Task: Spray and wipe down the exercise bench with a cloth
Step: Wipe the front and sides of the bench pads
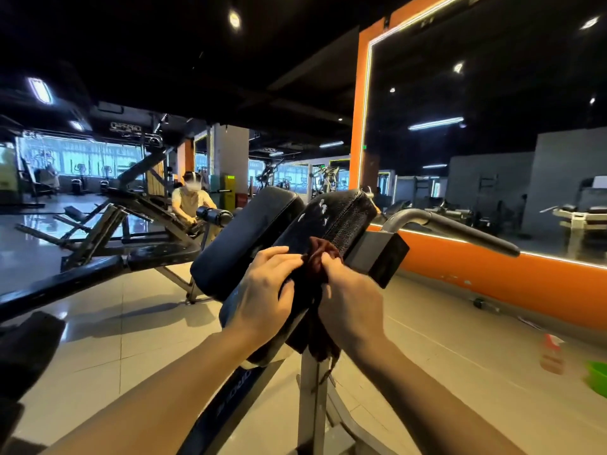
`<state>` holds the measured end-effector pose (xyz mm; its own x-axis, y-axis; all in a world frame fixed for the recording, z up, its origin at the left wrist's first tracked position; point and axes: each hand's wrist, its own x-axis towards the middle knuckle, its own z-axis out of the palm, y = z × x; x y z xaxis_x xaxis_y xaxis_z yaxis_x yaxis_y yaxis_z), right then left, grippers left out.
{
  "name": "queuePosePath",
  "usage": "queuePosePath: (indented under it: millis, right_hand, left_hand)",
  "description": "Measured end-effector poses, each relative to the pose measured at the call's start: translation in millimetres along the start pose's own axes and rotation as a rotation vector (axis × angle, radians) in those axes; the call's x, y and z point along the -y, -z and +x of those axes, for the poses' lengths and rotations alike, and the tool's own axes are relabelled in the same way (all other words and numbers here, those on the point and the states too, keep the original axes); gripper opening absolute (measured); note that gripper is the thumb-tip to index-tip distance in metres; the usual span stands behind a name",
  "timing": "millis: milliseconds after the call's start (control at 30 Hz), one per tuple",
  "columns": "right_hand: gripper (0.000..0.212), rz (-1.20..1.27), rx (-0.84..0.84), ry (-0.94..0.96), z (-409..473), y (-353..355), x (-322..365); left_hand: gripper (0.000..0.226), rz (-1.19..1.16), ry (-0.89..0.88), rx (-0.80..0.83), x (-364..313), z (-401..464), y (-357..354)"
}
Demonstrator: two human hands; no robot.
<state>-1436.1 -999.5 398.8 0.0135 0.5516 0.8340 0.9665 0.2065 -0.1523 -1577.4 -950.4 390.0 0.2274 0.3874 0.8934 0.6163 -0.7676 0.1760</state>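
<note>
The exercise bench has two black padded cushions side by side, a left pad (243,238) and a right pad (341,215), on a grey steel post (310,405). A dark maroon cloth (317,257) lies bunched on the near end of the right pad and hangs down below it. My left hand (262,297) pinches the cloth's left edge with its fingertips. My right hand (353,303) grips the cloth from the right. A reddish spray bottle (552,354) stands on the floor at the right, blurred.
A grey handle bar (460,229) sticks out right of the pads. An orange-framed wall mirror (492,126) fills the right side. A green basin (597,377) sits at the right edge. Another person (190,201) stands at a machine behind. Black bench frame (65,284) at left.
</note>
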Motion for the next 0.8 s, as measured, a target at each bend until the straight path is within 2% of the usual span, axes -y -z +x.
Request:
queuePosePath:
  millis: [67, 167, 200, 300, 367, 467, 533, 600, 700, 800]
  right_hand:
    - [0.03, 0.029, -0.018, -0.091, 23, 10, -3]
    - [0.038, 0.024, -0.217, -0.148, 51, 8, 2]
    - [0.04, 0.052, -0.239, -0.194, 54, 2, 5]
    - [0.044, 0.076, -0.155, -0.248, 25, -19, 26]
    - [0.043, 0.085, -0.073, -0.166, -19, -27, 51]
    - [0.04, 0.225, 0.08, -0.047, -57, -9, 71]
    - [0.036, 0.246, 0.009, -0.119, -36, 1, 56]
    - [0.046, 0.171, -0.147, -0.251, 1, 5, 32]
    - [0.053, 0.189, -0.15, -0.348, 25, -3, 22]
    - [0.046, 0.231, -0.161, -0.296, -24, -26, 62]
  left_hand:
    - [0.039, 0.016, -0.018, 0.011, 4, -5, 6]
    - [0.041, 0.035, -0.019, 0.042, 7, -15, 18]
    - [0.041, 0.04, -0.022, 0.057, 9, -19, 22]
    - [0.042, 0.058, -0.02, 0.091, 15, -32, 34]
    - [0.042, 0.056, 0.006, 0.105, 19, -41, 40]
    - [0.041, 0.023, 0.088, 0.115, 22, -56, 47]
    - [0.041, 0.008, 0.079, 0.136, 22, -64, 51]
    - [0.043, 0.006, 0.058, 0.175, 21, -69, 55]
    - [0.045, -0.003, 0.072, 0.203, 19, -71, 59]
    - [0.046, -0.026, 0.123, 0.216, 22, -76, 61]
